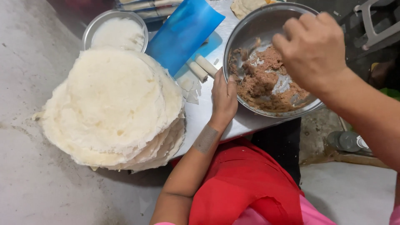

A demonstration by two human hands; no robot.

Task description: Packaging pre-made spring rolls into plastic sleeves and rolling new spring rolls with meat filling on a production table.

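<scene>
Head | left hand steadies metal bowl | right hand possibly scooping filling

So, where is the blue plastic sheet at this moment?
In the head view the blue plastic sheet lies at top centre, between the small metal dish and the metal bowl, above two white rolls.

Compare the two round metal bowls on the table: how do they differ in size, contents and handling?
The large metal bowl holds brown minced filling; the small metal bowl holds something white. The large one is touched by both hands, left hand at its rim, right hand over it; the small one is untouched, partly hidden behind the stack of white wrappers. Both are round and shiny.
</scene>
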